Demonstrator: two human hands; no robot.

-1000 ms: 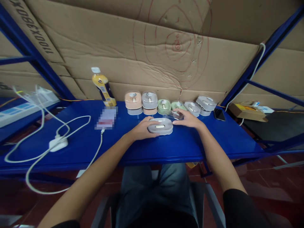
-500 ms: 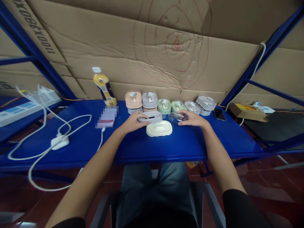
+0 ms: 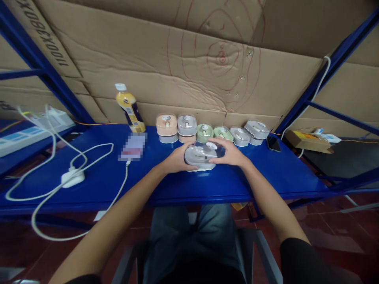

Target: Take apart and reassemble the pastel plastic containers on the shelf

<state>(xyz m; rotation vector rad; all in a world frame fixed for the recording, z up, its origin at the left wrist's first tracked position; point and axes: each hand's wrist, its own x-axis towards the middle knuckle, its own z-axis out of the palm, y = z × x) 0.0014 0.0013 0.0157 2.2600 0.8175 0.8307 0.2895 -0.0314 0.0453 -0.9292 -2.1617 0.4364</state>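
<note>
My left hand [image 3: 177, 159] grips the left end of a grey oval soap box body [image 3: 192, 156], thumb at the near side and fingers behind. From the right, my right hand [image 3: 230, 153] holds a clear plastic lid [image 3: 212, 146] with a round sticker, tilted against the grey body's right side. Whether the lid sits fully on the body cannot be made out. Directly beneath them a cream-white oval base [image 3: 204, 167] shows only its front edge; the hands and grey body cover the rest.
Behind my hands stand several lidded boxes: peach [image 3: 166, 124], grey [image 3: 187, 125] and green [image 3: 205, 133], some stacked. A yellow bottle [image 3: 130, 108] and a phone [image 3: 133, 146] with a cable are at left. A dark phone [image 3: 273, 143] lies at right by an open carton [image 3: 309, 141].
My left hand has brought the grey body right and nearer, over the cream-white base. My right hand has moved the clear lid left onto or against the grey body.
</note>
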